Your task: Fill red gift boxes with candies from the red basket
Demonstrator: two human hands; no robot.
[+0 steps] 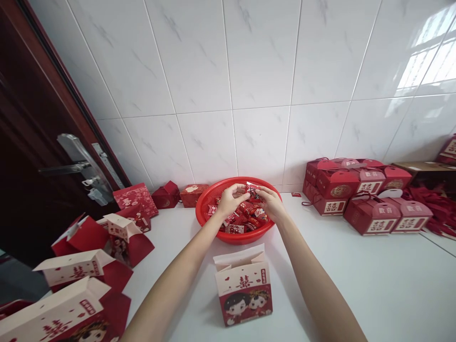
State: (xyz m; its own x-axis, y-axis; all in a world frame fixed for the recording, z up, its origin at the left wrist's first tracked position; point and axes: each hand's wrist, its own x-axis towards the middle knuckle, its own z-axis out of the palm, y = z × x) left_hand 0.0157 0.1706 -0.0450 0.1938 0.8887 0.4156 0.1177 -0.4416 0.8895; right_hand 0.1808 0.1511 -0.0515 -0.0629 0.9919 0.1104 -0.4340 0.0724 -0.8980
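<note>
Over a red plastic basket (263, 234) full of wrapped candies (245, 213), my two hands meet at a small red candy packet (252, 191). My left hand (231, 198) pinches the packet's left side between thumb and fingers. On its other side, the fingers of my right hand (271, 203) are closed on the packet too. In front of the basket, between my forearms, an upright gift box (244, 289) in red and cream shows two cartoon figures; its top flaps stand up, and its inside is hidden.
Several unclosed gift boxes (78, 266) crowd the left side of the white table (320, 266). Closed red boxes (370, 213) are stacked at the right, beside a heap of dark red ribbon-like material (438, 209). A tiled wall (260, 128) rises behind; a dark door (39, 123) stands left.
</note>
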